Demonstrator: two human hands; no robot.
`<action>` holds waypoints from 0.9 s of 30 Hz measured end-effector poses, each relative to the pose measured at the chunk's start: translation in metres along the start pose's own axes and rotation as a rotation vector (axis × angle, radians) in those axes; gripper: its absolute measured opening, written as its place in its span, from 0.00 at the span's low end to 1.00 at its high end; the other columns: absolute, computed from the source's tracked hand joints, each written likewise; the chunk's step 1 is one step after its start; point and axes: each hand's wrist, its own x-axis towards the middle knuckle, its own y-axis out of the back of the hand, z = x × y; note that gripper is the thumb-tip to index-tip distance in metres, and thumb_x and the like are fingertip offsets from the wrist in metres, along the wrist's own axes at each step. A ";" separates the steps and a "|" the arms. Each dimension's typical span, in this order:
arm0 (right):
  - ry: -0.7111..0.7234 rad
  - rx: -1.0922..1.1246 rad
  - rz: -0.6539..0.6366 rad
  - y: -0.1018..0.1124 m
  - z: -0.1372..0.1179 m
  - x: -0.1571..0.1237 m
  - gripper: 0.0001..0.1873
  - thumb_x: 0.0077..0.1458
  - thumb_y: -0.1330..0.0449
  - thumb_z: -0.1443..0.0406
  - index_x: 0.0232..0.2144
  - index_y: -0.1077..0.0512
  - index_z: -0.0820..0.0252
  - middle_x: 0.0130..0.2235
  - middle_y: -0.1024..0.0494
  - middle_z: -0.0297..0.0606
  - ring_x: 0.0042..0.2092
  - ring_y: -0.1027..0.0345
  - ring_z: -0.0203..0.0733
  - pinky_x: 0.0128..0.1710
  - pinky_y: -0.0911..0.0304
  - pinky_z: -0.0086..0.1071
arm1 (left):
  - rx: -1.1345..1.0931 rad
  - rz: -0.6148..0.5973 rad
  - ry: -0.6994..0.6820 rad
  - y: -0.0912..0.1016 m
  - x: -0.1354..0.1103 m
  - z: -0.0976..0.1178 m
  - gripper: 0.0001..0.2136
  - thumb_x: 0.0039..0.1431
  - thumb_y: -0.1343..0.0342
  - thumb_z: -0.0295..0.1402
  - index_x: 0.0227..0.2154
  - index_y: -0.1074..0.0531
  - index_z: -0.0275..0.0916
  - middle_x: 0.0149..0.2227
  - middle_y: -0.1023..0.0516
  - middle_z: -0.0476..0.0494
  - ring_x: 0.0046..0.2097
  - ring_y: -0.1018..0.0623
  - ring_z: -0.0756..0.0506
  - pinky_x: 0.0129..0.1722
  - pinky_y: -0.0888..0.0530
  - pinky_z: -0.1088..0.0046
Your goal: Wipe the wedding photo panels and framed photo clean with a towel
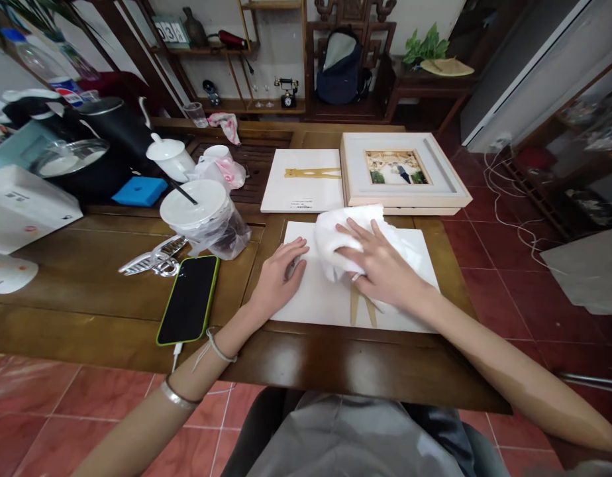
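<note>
A white board [306, 303] lies flat on the wooden table in front of me, with the two tan strips of a stand [354, 308] showing on its near half. My right hand [378, 262] presses a bunched white cloth [336, 228] onto the board, fingers spread over it and gripping its folds; a ring is on one finger. At the board's left side rests my left hand [282, 275], fingers stretched out and thumb apart, holding nothing. Part of the board and stand is hidden beneath the cloth and right hand.
Behind the board lie another white panel [306, 192] with a tan stand and a framed photo [395, 167]. To the left are a phone [189, 301] on a cable, a silver hair clip [154, 257], a lidded cup in plastic [201, 212] and a blue box [140, 191].
</note>
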 end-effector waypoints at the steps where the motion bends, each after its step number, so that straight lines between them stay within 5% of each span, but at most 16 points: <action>1: -0.018 -0.023 -0.053 -0.008 -0.002 0.003 0.24 0.47 0.45 0.72 0.49 0.28 0.63 0.64 0.42 0.53 0.66 0.58 0.64 0.61 0.59 0.65 | -0.002 0.008 0.003 0.000 0.000 0.000 0.13 0.62 0.49 0.30 0.47 0.27 0.37 0.53 0.25 0.36 0.58 0.28 0.41 0.60 0.34 0.56; 5: -0.012 -0.054 -0.140 -0.021 -0.017 0.000 0.24 0.45 0.42 0.72 0.46 0.25 0.60 0.65 0.43 0.51 0.67 0.61 0.64 0.63 0.69 0.65 | -0.014 0.034 0.026 0.001 0.000 0.002 0.14 0.63 0.50 0.31 0.49 0.28 0.37 0.55 0.26 0.36 0.58 0.28 0.42 0.60 0.33 0.58; 12: 0.129 0.174 -0.211 -0.004 -0.062 -0.048 0.22 0.43 0.41 0.70 0.44 0.25 0.62 0.64 0.43 0.53 0.67 0.63 0.63 0.64 0.69 0.62 | -0.024 0.026 0.033 0.000 -0.001 0.000 0.15 0.64 0.53 0.31 0.50 0.28 0.34 0.56 0.27 0.35 0.60 0.30 0.42 0.61 0.35 0.57; 15: 0.166 0.309 -0.247 0.012 -0.072 -0.062 0.22 0.43 0.43 0.71 0.44 0.26 0.61 0.63 0.38 0.50 0.67 0.57 0.56 0.65 0.63 0.57 | -0.013 0.009 0.021 0.000 -0.001 -0.001 0.15 0.64 0.52 0.31 0.49 0.28 0.35 0.55 0.27 0.36 0.60 0.31 0.42 0.61 0.35 0.56; 17: 0.169 0.407 -0.260 0.026 -0.070 -0.067 0.23 0.43 0.45 0.73 0.44 0.27 0.59 0.58 0.31 0.46 0.65 0.49 0.50 0.64 0.51 0.49 | -0.003 0.003 0.020 0.000 -0.001 0.000 0.14 0.63 0.52 0.31 0.49 0.27 0.35 0.55 0.27 0.35 0.60 0.31 0.41 0.61 0.35 0.55; 20: 0.089 0.454 -0.107 0.045 -0.057 -0.070 0.20 0.45 0.46 0.72 0.41 0.27 0.56 0.47 0.22 0.42 0.56 0.34 0.48 0.48 0.31 0.39 | -0.012 0.000 0.026 0.001 -0.001 0.000 0.14 0.63 0.51 0.31 0.48 0.27 0.35 0.55 0.26 0.34 0.60 0.31 0.40 0.61 0.35 0.55; 22: -0.014 0.434 0.081 0.054 -0.047 -0.071 0.13 0.49 0.47 0.70 0.36 0.28 0.54 0.35 0.21 0.38 0.40 0.26 0.47 0.34 0.29 0.36 | -0.029 -0.007 0.023 0.001 -0.001 0.000 0.14 0.63 0.51 0.32 0.48 0.26 0.35 0.55 0.26 0.34 0.60 0.31 0.40 0.60 0.35 0.54; 25: -0.133 0.384 0.266 0.062 -0.035 -0.068 0.09 0.53 0.48 0.69 0.22 0.37 0.53 0.17 0.36 0.27 0.18 0.40 0.37 0.20 0.40 0.32 | -0.025 -0.005 0.026 0.000 0.000 -0.001 0.14 0.64 0.52 0.32 0.48 0.26 0.37 0.55 0.26 0.35 0.60 0.31 0.40 0.61 0.35 0.52; 27: -0.164 0.273 0.325 0.063 -0.027 -0.060 0.11 0.53 0.48 0.70 0.20 0.41 0.54 0.17 0.39 0.27 0.18 0.42 0.37 0.20 0.41 0.32 | -0.020 0.008 0.037 0.000 0.000 -0.001 0.15 0.64 0.53 0.33 0.48 0.26 0.36 0.55 0.26 0.35 0.60 0.30 0.40 0.61 0.35 0.53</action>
